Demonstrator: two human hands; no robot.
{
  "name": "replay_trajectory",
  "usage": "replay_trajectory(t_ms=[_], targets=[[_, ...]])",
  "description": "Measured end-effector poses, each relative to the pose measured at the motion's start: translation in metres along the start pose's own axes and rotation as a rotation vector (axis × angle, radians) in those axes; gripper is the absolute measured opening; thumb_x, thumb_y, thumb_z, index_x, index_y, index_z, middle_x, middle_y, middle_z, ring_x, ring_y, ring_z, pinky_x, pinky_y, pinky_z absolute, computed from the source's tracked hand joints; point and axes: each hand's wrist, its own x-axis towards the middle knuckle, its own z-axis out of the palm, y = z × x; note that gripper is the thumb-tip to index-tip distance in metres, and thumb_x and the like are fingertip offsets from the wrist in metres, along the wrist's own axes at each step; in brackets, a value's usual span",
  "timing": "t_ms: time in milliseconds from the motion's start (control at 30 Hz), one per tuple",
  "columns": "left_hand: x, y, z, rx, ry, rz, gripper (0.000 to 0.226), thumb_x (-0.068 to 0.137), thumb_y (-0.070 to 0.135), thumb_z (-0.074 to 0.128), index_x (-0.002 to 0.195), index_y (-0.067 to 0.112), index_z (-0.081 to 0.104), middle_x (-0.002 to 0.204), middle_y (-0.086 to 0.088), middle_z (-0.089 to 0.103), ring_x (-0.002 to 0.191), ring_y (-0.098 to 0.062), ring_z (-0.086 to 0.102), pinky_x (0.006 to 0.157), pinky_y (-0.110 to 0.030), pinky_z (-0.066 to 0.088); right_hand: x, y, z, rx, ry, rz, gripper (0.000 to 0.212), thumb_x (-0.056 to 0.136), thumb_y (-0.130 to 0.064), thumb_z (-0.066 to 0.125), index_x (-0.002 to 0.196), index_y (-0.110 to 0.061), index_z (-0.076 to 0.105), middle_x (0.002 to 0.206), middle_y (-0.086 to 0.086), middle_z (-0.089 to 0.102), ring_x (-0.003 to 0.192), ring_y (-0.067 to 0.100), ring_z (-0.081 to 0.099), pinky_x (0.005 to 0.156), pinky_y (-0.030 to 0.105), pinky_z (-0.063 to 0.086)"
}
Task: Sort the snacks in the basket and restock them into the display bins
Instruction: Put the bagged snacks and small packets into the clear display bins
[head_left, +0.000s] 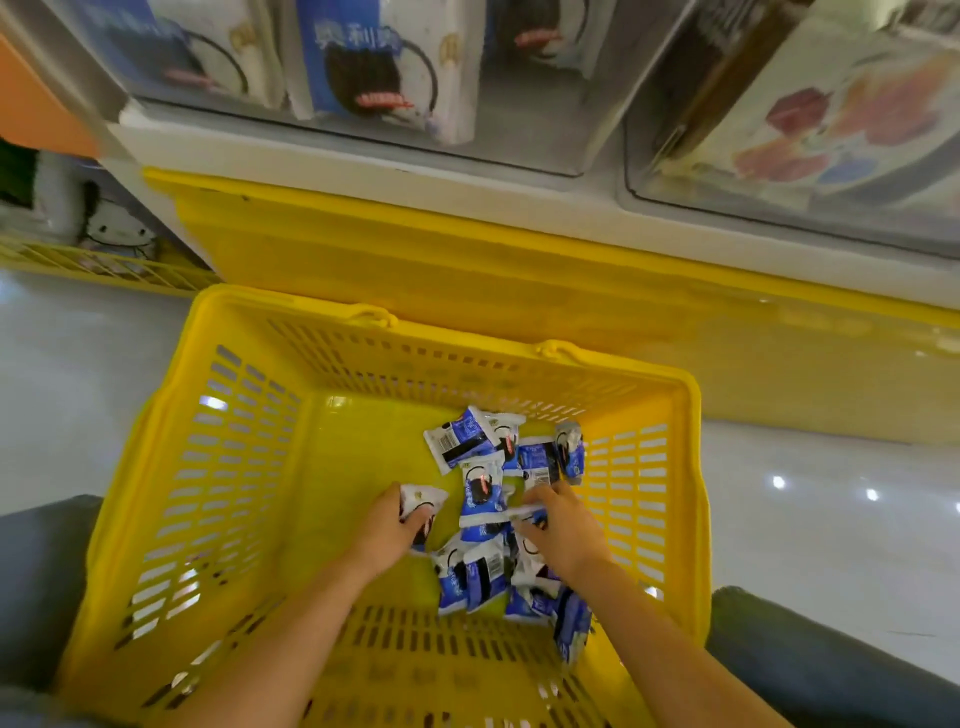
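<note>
Snack packet (423, 500) in left hand (387, 526) fingers; second packet (523, 512) in right hand (565, 527) fingers.

Glossy white floor (831, 519) w/ yellow basket (234, 467) on it, just beside yellow shelf base (467, 270).

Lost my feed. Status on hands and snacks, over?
Left hand grips one packet. Right hand on packet pile, grip unclear. Yellow basket unobstructed.

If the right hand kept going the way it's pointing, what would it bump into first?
The right hand would probably first meet the blue-and-white snack packets lying just past its fingertips in the yellow basket, though depth is hard to judge.
</note>
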Motion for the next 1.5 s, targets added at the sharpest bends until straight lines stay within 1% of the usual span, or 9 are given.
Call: replay_trajectory(t_ms=[167, 300, 500, 733, 900, 1033, 1200, 1333, 1500], targets=[[-0.014, 0.023, -0.002, -0.176, 0.089, -0.069, 0.012, 0.094, 0.019, 0.052, 0.101, 0.013, 0.045, 0.108, -0.011, 0.062, 0.082, -0.014, 0.055, 0.057, -0.020, 0.044, -0.017, -0.011, -0.024, 0.106, 0.094, -0.089, 0.019, 0.089, -0.025, 0.061, 0.107, -0.017, 0.062, 0.114, 0.004, 0.052, 0.068, 0.013, 0.053, 0.059, 0.017, 0.040], [-0.029, 0.046, -0.006, -0.254, 0.123, -0.072, 0.029, 0.095, 0.020, 0.050, 0.120, 0.006, 0.046, 0.120, -0.012, 0.057, 0.089, -0.013, 0.049, 0.052, -0.013, 0.036, -0.036, -0.030, -0.050, 0.267, 0.021, -0.220, 0.010, 0.088, -0.021, 0.064, 0.092, -0.013, 0.065, 0.089, -0.001, 0.061, 0.070, 0.009, 0.058, 0.065, 0.024, 0.046], [-0.058, 0.071, -0.022, -0.342, 0.143, -0.052, 0.042, 0.094, 0.020, 0.052, 0.126, -0.006, 0.041, 0.129, -0.024, 0.050, 0.107, -0.030, 0.053, 0.075, -0.035, 0.040, -0.073, -0.066, -0.084, 0.597, -0.131, -0.259, 0.020, 0.085, -0.024, 0.068, 0.097, -0.008, 0.067, 0.090, -0.004, 0.064, 0.076, 0.002, 0.062, 0.066, 0.010, 0.047], [-0.108, 0.094, -0.048, -0.683, -0.351, 0.096, 0.049, 0.081, 0.059, 0.047, 0.109, 0.021, 0.059, 0.102, -0.001, 0.072, 0.093, -0.020, 0.068, 0.071, -0.035, 0.058, -0.108, -0.084, -0.116, 0.640, -0.086, -0.367, 0.024, 0.085, -0.030, 0.067, 0.093, -0.008, 0.068, 0.087, 0.001, 0.066, 0.082, 0.011, 0.063, 0.072, 0.022, 0.048], [-0.134, 0.105, -0.061, -0.869, -0.446, 0.291, 0.076, 0.067, 0.060, 0.069, 0.130, 0.024, 0.045, 0.121, -0.003, 0.062, 0.104, -0.021, 0.064, 0.080, -0.043, 0.055, -0.124, -0.094, -0.129, 0.702, 0.065, -0.439, 0.006, 0.084, -0.028, 0.067, 0.090, -0.030, 0.067, 0.096, -0.002, 0.069, 0.084, 0.009, 0.067, 0.070, 0.020, 0.053], [-0.150, 0.123, -0.065, -0.916, -0.358, 0.312, 0.069, 0.071, 0.049, 0.069, 0.130, 0.022, 0.046, 0.129, -0.008, 0.052, 0.112, -0.028, 0.057, 0.076, -0.040, 0.055, -0.137, -0.112, -0.137, 0.654, 0.219, -0.505, 0.023, 0.087, -0.036, 0.061, 0.109, -0.039, 0.054, 0.112, -0.013, 0.055, 0.093, -0.002, 0.060, 0.079, 0.014, 0.051], [-0.162, 0.147, -0.081, -1.050, -0.153, 0.333, 0.031, 0.090, 0.036, 0.054, 0.116, 0.019, 0.055, 0.106, -0.010, 0.066, 0.081, -0.020, 0.068, 0.064, -0.034, 0.056, -0.156, -0.131, -0.153, 0.717, 0.192, -0.454, 0.057, 0.082, -0.033, 0.068, 0.128, -0.025, 0.035, 0.110, -0.013, 0.050, 0.085, -0.005, 0.062, 0.070, 0.011, 0.050], [-0.171, 0.157, -0.097, -1.072, -0.023, 0.373, 0.029, 0.093, 0.030, 0.051, 0.120, 0.019, 0.052, 0.112, -0.011, 0.065, 0.093, -0.023, 0.065, 0.067, -0.035, 0.054, -0.172, -0.148, -0.161, 0.624, 0.060, -0.344, 0.034, 0.081, -0.044, 0.067, 0.106, -0.022, 0.059, 0.100, -0.002, 0.068, 0.087, 0.007, 0.066, 0.075, 0.020, 0.055], [-0.191, 0.170, -0.130, -1.201, -0.131, 0.436, 0.046, 0.075, 0.033, 0.064, 0.117, 0.018, 0.056, 0.107, -0.014, 0.067, 0.100, -0.028, 0.062, 0.082, -0.047, 0.053, -0.185, -0.168, -0.175, 0.779, 0.094, -0.401, 0.016, 0.077, -0.032, 0.074, 0.089, -0.024, 0.065, 0.070, -0.014, 0.071, 0.066, -0.002, 0.067, 0.056, 0.012, 0.051]])
